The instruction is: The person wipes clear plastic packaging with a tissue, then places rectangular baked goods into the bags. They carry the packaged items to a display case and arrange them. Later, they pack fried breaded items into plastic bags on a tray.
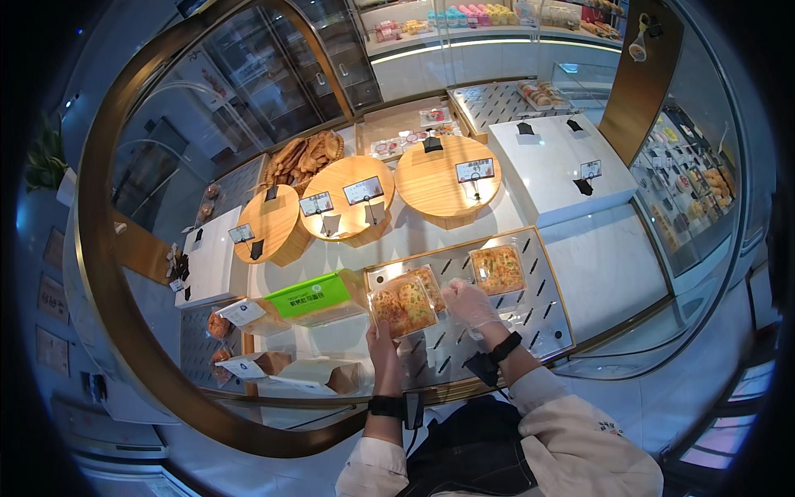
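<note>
My left hand (382,349) grips the near edge of a clear package of topped bread (402,305), holding it tilted over a slotted metal tray (456,354). Behind this package, a second packaged bread (430,282) is partly hidden. My right hand (470,304), in a clear plastic glove, is just right of the two packages with its fingers curled. Whether those fingers touch the second package's edge I cannot tell. Another packaged bread (497,269) lies on the tray beyond my right hand.
Left of the tray stand a green-and-clear bread bag (317,297) and paper bags (332,376). Round wooden stands (448,177) bear small signs, near a basket of bread (307,155). A white block (559,168) stands right. A curved brass-coloured frame (93,205) and glass surround the display.
</note>
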Action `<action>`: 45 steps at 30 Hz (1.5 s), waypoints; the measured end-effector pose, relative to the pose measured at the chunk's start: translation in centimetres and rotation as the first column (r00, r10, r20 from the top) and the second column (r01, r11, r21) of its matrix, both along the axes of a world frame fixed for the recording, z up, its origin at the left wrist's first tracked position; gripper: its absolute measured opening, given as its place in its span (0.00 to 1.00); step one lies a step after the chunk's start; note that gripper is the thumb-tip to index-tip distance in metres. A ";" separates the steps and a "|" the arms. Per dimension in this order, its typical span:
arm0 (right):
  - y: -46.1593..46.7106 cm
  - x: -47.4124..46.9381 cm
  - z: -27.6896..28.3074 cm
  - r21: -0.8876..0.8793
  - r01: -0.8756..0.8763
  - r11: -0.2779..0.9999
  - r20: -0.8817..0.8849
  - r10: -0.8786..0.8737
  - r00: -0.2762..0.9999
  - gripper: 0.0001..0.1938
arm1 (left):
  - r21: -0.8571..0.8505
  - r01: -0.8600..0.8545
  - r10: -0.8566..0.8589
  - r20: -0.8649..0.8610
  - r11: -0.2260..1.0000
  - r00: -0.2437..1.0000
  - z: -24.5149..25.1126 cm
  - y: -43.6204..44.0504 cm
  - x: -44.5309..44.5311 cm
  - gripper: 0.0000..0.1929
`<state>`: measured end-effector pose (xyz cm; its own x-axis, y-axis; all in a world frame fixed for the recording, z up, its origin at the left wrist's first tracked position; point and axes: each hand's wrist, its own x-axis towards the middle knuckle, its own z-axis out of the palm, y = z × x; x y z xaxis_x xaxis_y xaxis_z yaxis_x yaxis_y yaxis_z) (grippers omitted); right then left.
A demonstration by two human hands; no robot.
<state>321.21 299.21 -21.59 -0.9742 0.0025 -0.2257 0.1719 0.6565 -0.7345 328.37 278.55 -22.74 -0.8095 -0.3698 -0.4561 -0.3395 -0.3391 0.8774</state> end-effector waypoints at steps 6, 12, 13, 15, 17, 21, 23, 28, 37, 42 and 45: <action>-3.2 -1.5 -3.0 -0.179 0.116 0.977 0.378 -0.041 0.925 0.28 | 0.260 0.076 -0.080 0.003 0.963 0.997 2.3 -1.7 7.6 0.20; -4.7 -1.4 -6.9 -0.261 0.233 0.937 0.300 -0.150 0.942 0.26 | 0.271 0.225 -0.257 0.089 0.936 0.962 2.4 -3.3 12.8 0.22; -4.9 -1.3 -7.3 -0.296 0.207 0.932 0.271 -0.127 0.954 0.26 | 0.291 0.230 -0.261 0.070 0.929 0.963 2.2 -3.4 13.3 0.22; -5.3 -1.0 -7.7 -0.368 0.246 0.897 0.349 -0.112 0.930 0.25 | 0.320 0.204 -0.249 0.106 0.925 0.963 1.8 -3.4 14.1 0.22; -5.3 -1.0 -7.4 -0.364 0.208 0.908 0.278 -0.107 0.955 0.25 | 0.299 0.205 -0.243 0.094 0.932 0.966 1.4 -3.4 14.4 0.22; -3.5 -0.1 -4.8 -0.367 0.142 0.919 0.330 -0.014 0.944 0.24 | 0.256 0.242 -0.269 0.076 0.936 0.960 1.3 -3.5 14.0 0.23; -1.6 1.2 -2.8 -0.362 -0.033 0.932 0.185 0.107 0.977 0.19 | 0.232 0.287 -0.304 0.040 0.929 0.952 1.4 -3.5 13.5 0.23; 1.8 8.5 0.8 -0.690 -0.040 0.723 0.162 0.208 0.965 0.16 | 0.175 0.394 -0.401 0.003 0.902 0.916 1.0 -2.6 11.5 0.26; 3.3 11.8 0.2 -0.718 0.210 0.664 0.292 0.015 0.956 0.18 | 0.239 0.581 -0.602 0.019 0.778 0.798 -2.4 1.6 6.1 0.25; 5.5 11.6 -2.2 -0.536 0.262 0.803 0.292 -0.114 0.949 0.15 | 0.114 0.609 -0.615 0.025 0.785 0.788 -4.9 4.4 4.3 0.19; 6.5 11.8 -3.4 -0.544 0.216 0.811 0.206 -0.121 0.971 0.13 | 0.093 0.680 -0.686 0.069 0.727 0.724 -5.4 4.8 4.2 0.15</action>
